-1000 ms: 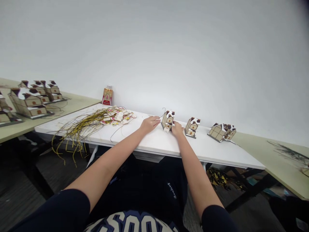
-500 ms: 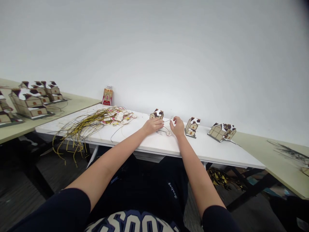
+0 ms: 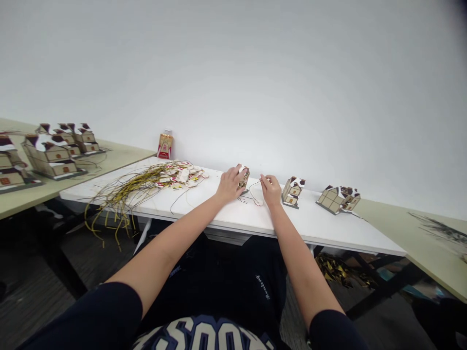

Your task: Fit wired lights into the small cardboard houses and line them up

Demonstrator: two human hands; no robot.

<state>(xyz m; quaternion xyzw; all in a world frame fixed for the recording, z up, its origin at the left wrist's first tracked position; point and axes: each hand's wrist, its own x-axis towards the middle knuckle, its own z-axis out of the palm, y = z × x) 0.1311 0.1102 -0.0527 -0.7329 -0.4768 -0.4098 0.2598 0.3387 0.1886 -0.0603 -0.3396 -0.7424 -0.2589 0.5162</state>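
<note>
My left hand [image 3: 228,185] wraps over the left side and top of a small model house [image 3: 244,179] with a snowy brown roof, standing on the white table [image 3: 226,214]. Part of the house is hidden behind my fingers. My right hand [image 3: 271,190] is closed in a pinch, apart from the house, on a thin wire [image 3: 253,184]. This wire curves down to a small white piece [image 3: 258,202] with a red edge, lying on the tabletop. Just right of my right hand stands a second model house [image 3: 292,190].
Another model house [image 3: 338,199] sits farther right. Yellow and black wires [image 3: 126,189] with white pieces [image 3: 184,174] lie at the left, some overhanging the front edge. A red-and-gold bottle [image 3: 165,145] stands by the wall. More houses [image 3: 54,155] crowd the left side table.
The house under my left hand has turned, and my left fingers now reach over its top. My right fingers have closed into a pinch on the wire. The whole view has shifted slightly.
</note>
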